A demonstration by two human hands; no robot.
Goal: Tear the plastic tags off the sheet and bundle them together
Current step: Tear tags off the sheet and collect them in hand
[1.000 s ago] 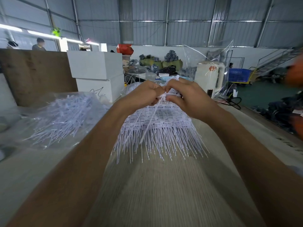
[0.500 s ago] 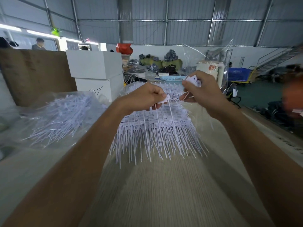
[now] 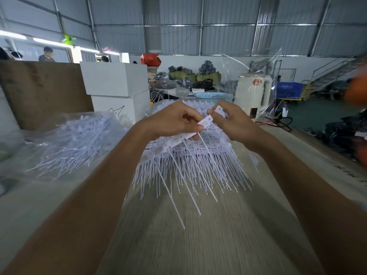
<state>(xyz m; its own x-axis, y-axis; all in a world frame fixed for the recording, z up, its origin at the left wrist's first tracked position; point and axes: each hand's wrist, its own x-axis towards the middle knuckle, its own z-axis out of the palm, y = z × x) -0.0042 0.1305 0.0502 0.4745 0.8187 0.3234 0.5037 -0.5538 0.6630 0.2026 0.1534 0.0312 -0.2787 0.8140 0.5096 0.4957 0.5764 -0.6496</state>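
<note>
The left hand is curling its fingers and thumb around a strip of flat white plastic tags with long thin tails, the tails trailing down toward the camera over the table. The right hand, just beside it, is pinching a single flat white plastic tag with small holes between thumb and fingers, raised slightly above the left hand's strip. Both hands are hovering over the stack of white plastic tag sheets, which is lying on the pale woven-textured table surface with its tails fanning out toward the viewer. To the left, a clear plastic bag of loose white tags is lying on the table. Behind it, two stacked white boxes are standing.
</note>
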